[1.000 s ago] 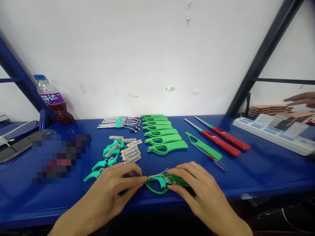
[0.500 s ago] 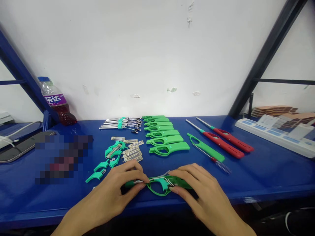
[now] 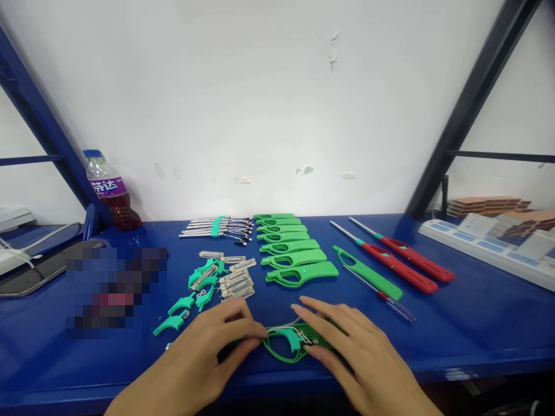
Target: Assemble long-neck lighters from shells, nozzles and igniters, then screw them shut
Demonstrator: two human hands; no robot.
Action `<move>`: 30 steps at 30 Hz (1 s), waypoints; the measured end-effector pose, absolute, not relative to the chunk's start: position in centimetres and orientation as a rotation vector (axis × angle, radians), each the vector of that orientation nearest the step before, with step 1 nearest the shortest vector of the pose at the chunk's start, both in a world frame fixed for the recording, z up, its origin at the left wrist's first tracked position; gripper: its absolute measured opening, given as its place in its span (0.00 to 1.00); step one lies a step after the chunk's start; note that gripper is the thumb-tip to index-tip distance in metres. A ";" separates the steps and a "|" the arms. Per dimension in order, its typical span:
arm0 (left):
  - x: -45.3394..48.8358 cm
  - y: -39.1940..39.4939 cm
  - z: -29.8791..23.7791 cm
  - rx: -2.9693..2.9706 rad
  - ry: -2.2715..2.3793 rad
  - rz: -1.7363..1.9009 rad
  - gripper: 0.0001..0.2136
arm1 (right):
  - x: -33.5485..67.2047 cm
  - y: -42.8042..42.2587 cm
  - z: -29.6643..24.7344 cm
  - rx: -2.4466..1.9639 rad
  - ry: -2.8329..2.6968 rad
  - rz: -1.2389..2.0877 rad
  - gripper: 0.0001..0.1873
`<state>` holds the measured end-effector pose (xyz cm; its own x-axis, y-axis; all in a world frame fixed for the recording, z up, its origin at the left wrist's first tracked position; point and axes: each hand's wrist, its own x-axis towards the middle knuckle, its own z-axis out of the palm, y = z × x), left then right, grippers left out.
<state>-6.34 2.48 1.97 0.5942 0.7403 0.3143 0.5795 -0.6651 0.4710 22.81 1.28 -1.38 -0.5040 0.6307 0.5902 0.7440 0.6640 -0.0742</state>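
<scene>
A green gas lighter half-shell (image 3: pixel 288 359) lies low at the table's front, holding a teal trigger (image 3: pixel 295 340) and thin white wires (image 3: pixel 280 328). My left hand (image 3: pixel 223 344) is closed, thumb and fingertips pinching the shell's left end; the nozzle part there is mostly hidden by the fingers. Over the handle is my right hand (image 3: pixel 351 344), fingers stretched out and apart, its thumb tip touching a small black part (image 3: pixel 307 342) beside the trigger. The handle's right end is hidden under that hand.
Beyond my hands lie loose teal triggers (image 3: pixel 180 312), clear fuel tanks (image 3: pixel 236 283), metal nozzle tubes (image 3: pixel 212 226) and green shells (image 3: pixel 303 274). To the right are a screwdriver (image 3: pixel 385 296), red lighters (image 3: pixel 401 267) and a power strip (image 3: pixel 481 245). A bottle (image 3: pixel 115 193) stands left.
My right hand's fingers have lifted and spread away from the shell, while the thumb stays by the black part. My left hand keeps its pinch. The view has tilted up slightly.
</scene>
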 end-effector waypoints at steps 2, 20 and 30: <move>-6.4 2.5 1.9 2.517 1.098 0.707 0.16 | 22.8 1.2 -1.3 -1.027 -2.311 -0.225 0.21; -6.4 2.5 1.9 2.549 0.998 0.634 0.20 | 23.0 1.2 -1.3 -0.928 -2.216 -0.056 0.18; -8.0 2.7 3.1 2.685 1.227 0.924 0.15 | 23.2 1.2 -1.8 -1.034 -2.198 -0.122 0.17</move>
<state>-8.00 2.69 3.08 0.5071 0.7027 0.4990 0.6738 -0.6843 0.2788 23.21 1.16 -1.78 -0.4408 0.6429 0.6264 0.7082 0.6778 -0.1974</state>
